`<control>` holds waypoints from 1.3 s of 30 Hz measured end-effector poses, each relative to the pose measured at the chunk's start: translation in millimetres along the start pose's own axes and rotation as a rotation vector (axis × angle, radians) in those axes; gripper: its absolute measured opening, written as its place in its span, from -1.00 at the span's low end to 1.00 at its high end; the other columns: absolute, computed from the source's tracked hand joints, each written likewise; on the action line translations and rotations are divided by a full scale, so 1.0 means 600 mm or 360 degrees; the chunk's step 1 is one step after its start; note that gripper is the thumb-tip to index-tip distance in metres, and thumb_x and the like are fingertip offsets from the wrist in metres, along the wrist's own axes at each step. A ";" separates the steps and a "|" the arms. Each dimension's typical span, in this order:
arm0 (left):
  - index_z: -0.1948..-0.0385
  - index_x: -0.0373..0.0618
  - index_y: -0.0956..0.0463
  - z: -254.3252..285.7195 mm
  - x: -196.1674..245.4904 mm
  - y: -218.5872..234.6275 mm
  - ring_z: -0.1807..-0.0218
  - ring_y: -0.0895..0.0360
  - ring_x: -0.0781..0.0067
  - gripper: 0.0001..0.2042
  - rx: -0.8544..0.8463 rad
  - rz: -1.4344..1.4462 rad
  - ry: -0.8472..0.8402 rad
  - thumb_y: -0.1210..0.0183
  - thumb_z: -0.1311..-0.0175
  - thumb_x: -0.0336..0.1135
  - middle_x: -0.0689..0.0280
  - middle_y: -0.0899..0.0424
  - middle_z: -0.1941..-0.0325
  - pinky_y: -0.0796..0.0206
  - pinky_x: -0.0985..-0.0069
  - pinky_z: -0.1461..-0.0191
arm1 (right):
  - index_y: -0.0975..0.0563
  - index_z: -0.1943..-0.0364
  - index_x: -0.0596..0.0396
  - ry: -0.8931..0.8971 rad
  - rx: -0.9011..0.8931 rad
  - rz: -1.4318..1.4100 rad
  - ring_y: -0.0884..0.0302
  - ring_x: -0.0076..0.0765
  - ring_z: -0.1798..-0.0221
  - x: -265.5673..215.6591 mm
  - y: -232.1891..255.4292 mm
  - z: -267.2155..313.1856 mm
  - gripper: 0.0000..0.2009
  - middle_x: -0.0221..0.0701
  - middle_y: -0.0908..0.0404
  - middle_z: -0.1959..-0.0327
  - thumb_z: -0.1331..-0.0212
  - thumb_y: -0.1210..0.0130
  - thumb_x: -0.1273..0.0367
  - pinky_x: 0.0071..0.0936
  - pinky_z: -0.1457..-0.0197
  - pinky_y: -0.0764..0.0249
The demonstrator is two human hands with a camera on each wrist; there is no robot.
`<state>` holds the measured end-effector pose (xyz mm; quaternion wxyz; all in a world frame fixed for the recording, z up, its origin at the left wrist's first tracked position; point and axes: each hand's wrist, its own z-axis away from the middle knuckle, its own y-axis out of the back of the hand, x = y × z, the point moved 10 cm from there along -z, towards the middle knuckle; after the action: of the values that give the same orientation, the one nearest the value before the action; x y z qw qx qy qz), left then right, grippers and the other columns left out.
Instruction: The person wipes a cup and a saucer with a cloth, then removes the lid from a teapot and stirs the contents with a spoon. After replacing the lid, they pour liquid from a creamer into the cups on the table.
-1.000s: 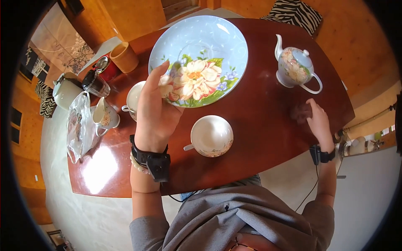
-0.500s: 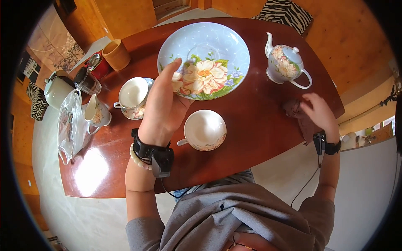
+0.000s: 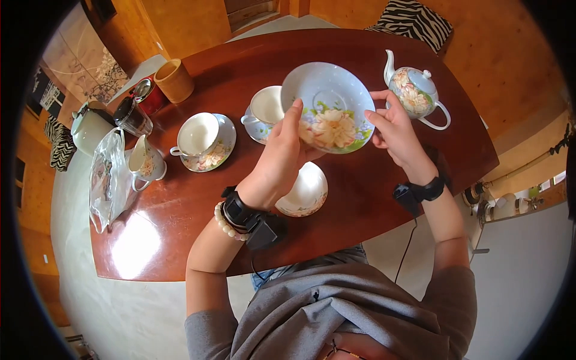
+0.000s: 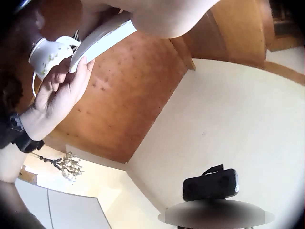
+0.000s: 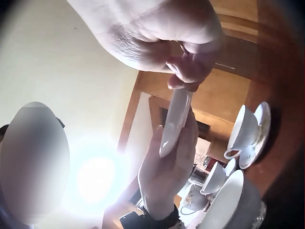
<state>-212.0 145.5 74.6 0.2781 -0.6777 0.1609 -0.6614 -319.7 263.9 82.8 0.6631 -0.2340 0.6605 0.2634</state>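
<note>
A pale blue saucer (image 3: 327, 90) with a large flower print is held tilted above the table. The left hand (image 3: 278, 157) grips its left edge, thumb over the upper face. At its right edge the right hand (image 3: 399, 129) pinches the rim between thumb and fingers. Seen edge-on in the right wrist view, the saucer (image 5: 175, 121) spans both hands. Below it a cup (image 3: 307, 191) stands on the table, partly covered by the left hand. Behind the left hand, another cup (image 3: 267, 103) rests on a saucer.
One more cup (image 3: 198, 133) sits on its saucer at the left, beside a creamer (image 3: 147, 162) and a plastic bag (image 3: 110, 186). Farther back are a glass jar (image 3: 133, 117), a red tin and a wooden cup (image 3: 174, 83). A teapot (image 3: 413, 93) stands at the back right.
The right hand has moved left from near the dark cloth to the saucer's rim and pinches it. The left hand has shifted right with the saucer, uncovering the cup behind.
</note>
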 end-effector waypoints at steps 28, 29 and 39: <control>0.18 -0.20 -0.29 0.188 -0.047 0.163 0.54 -0.44 0.51 -0.79 0.0150 -0.1705 0.0546 0.08 -0.38 -0.23 0.29 -0.46 0.58 -0.32 0.57 0.42 | -0.17 0.12 0.12 -0.0358 0.0325 0.0740 -0.44 -0.46 0.68 0.204 0.161 -0.159 -0.74 -0.27 -0.47 0.56 -0.16 0.04 0.49 -0.57 0.73 -0.33; 0.19 -0.20 -0.30 0.191 -0.050 0.161 0.52 -0.45 0.51 -0.79 0.0153 -0.1668 0.0596 0.09 -0.39 -0.23 0.30 -0.47 0.56 -0.33 0.57 0.41 | -0.17 0.13 0.15 -0.0335 0.0319 0.0788 -0.47 -0.43 0.69 0.199 0.162 -0.160 -0.73 -0.23 -0.48 0.56 -0.15 0.03 0.50 -0.54 0.75 -0.34; 0.23 -0.24 -0.40 0.186 -0.078 0.174 0.28 -0.56 0.46 -0.77 0.0298 -0.1112 0.0581 0.15 -0.41 -0.26 0.29 -0.53 0.35 -0.44 0.53 0.25 | -0.19 0.22 0.20 -0.0188 0.0117 0.1185 -0.47 -0.39 0.72 0.167 0.149 -0.157 -0.76 -0.20 -0.51 0.58 -0.19 0.01 0.40 -0.52 0.74 -0.35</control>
<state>-89.9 108.2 -21.5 0.0639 -0.5348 -0.0935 -0.8374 -450.7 273.2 -15.8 0.5669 0.0616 0.6699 0.4755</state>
